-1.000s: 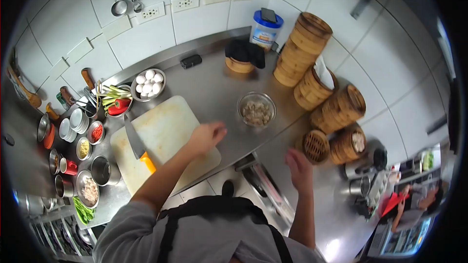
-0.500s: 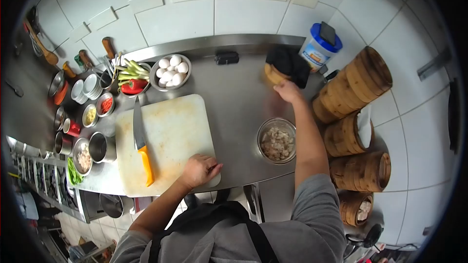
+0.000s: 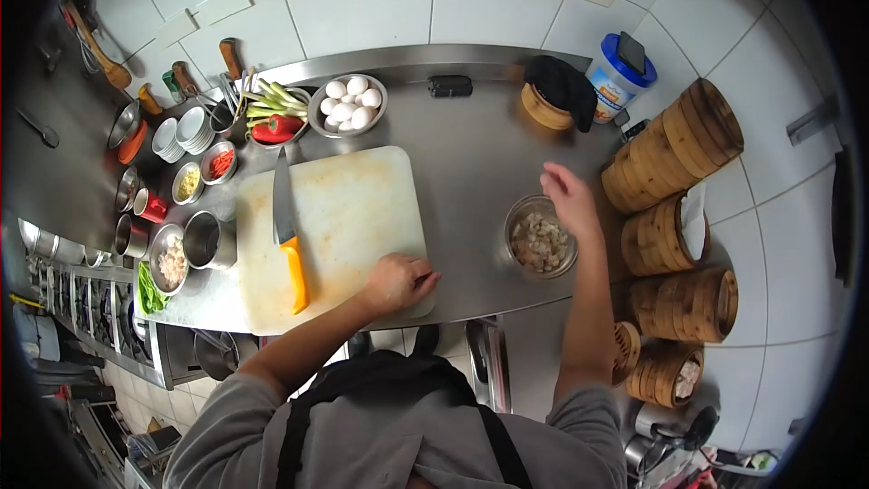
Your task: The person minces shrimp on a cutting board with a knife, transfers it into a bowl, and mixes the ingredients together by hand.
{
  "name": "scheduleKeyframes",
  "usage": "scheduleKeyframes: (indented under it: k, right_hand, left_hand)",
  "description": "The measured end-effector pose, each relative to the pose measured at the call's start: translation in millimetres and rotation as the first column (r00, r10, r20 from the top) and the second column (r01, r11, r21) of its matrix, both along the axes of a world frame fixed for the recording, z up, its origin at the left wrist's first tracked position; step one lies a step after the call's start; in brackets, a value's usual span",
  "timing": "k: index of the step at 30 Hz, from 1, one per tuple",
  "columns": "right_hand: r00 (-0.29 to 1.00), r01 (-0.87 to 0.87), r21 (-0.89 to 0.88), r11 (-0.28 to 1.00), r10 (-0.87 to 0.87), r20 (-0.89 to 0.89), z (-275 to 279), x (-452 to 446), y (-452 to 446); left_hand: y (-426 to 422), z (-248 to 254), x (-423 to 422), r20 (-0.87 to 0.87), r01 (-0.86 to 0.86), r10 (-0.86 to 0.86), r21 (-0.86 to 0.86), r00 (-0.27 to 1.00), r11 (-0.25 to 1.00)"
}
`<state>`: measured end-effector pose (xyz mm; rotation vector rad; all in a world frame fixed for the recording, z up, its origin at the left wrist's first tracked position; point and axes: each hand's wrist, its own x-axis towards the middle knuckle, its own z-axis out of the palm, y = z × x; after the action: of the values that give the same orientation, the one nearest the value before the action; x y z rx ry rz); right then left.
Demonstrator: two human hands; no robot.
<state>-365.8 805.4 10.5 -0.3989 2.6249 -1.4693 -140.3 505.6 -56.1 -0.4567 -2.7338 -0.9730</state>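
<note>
My left hand (image 3: 398,282) rests with curled fingers at the near right corner of the white cutting board (image 3: 353,208); whether anything is in it is hidden. Over the right rim of a metal bowl of pale chopped pieces (image 3: 540,244) is my right hand (image 3: 568,197), its fingers apart and nothing in them. Beyond it stands a small bamboo steamer (image 3: 543,110) with a black cloth (image 3: 561,86) on top. A knife with a yellow handle (image 3: 294,276) lies on the board's left part.
Bamboo steamers (image 3: 674,145) line the right side, beside a blue-lidded tub (image 3: 617,77). At the back are a bowl of eggs (image 3: 348,107), vegetables (image 3: 276,122) and a black object (image 3: 450,86). Small bowls, dishes and a metal pot (image 3: 210,240) stand left of the board.
The view has turned back from the right. My right hand reached the small steamer with the black cloth, then drew back toward the metal bowl. The steamer now sits slightly farther back, nearer the tub.
</note>
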Motion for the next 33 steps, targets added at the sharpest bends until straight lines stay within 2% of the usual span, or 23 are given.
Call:
scheduleKeyframes:
  k: [1,3,4,6,10,12,13,14,15,16,17,18,19,22,23,25,26,28,29,30,31,33]
  right_hand:
    - [1.000,0.006,0.006,1.000,-0.006,-0.001,4,30,-3]
    - [0.997,0.061,-0.129,0.990,-0.053,0.065,6,92,-12]
    - [0.996,0.069,-0.119,0.991,-0.061,0.068,-3,121,-17]
    - [0.988,0.142,-0.150,0.978,-0.130,0.085,-24,176,-26]
    - [0.953,0.249,-0.019,0.968,-0.241,0.184,-33,302,-56]
    - [0.941,0.034,0.320,0.947,-0.138,0.308,-49,366,-56]
    - [0.898,-0.095,0.426,0.900,-0.107,0.427,-72,399,-49]
    - [0.840,-0.235,0.500,0.833,-0.085,0.536,-96,425,-46]
    - [0.714,-0.323,0.467,0.823,-0.112,0.692,-105,452,-50]
    - [0.656,-0.375,0.383,0.844,-0.050,0.753,-122,482,-50]
    - [0.624,-0.302,0.307,0.903,-0.056,0.779,-159,516,-48]
    - [0.587,-0.220,0.223,0.950,-0.054,0.807,-163,536,-63]
    - [0.554,-0.081,0.202,0.976,-0.125,0.823,-161,556,-64]
    - [0.429,0.354,0.146,0.924,-0.299,0.852,-132,582,-90]
    - [0.427,0.379,0.144,0.914,-0.311,0.849,-133,587,-96]
    - [0.093,0.700,0.123,0.704,-0.260,0.961,-135,602,-106]
    - [0.093,0.709,0.121,0.695,-0.262,0.961,-138,611,-108]
    - [0.177,0.717,0.056,0.695,-0.260,0.949,-146,627,-110]
    - [0.144,0.713,0.090,0.695,-0.271,0.952,-118,622,-117]
    - [0.141,0.702,0.094,0.706,-0.268,0.953,-130,639,-108]
    - [0.458,0.572,-0.050,0.819,-0.268,0.847,-147,662,-95]
    - [0.267,0.708,0.029,0.705,-0.306,0.914,-114,647,-102]
  left_hand:
    - [0,0,-1,-0.001,0.006,-0.006,0.006,1.000,1.000]
    - [-3,2,1,0.061,0.024,-0.027,0.050,0.998,0.998]
    - [-9,5,5,0.065,0.032,-0.036,0.060,0.997,0.998]
    - [-19,12,12,0.259,0.101,-0.155,0.209,0.953,0.973]
    - [-59,53,76,0.294,0.208,-0.318,0.349,0.901,0.914]
    - [-83,64,112,0.359,0.176,-0.389,0.503,0.848,0.846]
    - [-95,58,129,0.473,0.124,-0.430,0.549,0.769,0.827]
    - [-105,58,142,0.481,0.154,-0.469,0.558,0.741,0.815]
    - [-115,60,152,0.521,0.143,-0.504,0.584,0.689,0.799]
    - [-124,60,161,0.559,0.123,-0.531,0.606,0.637,0.786]
    - [-133,57,167,0.578,0.125,-0.546,0.609,0.606,0.783]
    - [-139,57,171,0.586,0.141,-0.564,0.610,0.582,0.780]
    - [-144,58,175,0.595,0.108,-0.563,0.626,0.573,0.772]
    - [-153,63,178,0.640,0.096,-0.550,0.602,0.537,0.793]
    - [-156,57,180,0.647,0.050,-0.539,0.614,0.539,0.788]
    - [-156,50,181,0.657,0.016,-0.536,0.625,0.530,0.781]
    - [-155,48,180,0.659,0.013,-0.531,0.621,0.533,0.783]
    - [-153,49,180,0.662,-0.004,-0.518,0.618,0.542,0.786]
    - [-151,52,178,0.660,0.028,-0.522,0.605,0.540,0.795]
    - [-149,54,178,0.662,0.055,-0.522,0.590,0.538,0.805]
    - [-146,53,177,0.667,0.033,-0.507,0.588,0.545,0.808]
    - [-143,49,175,0.618,0.176,-0.561,0.571,0.551,0.802]
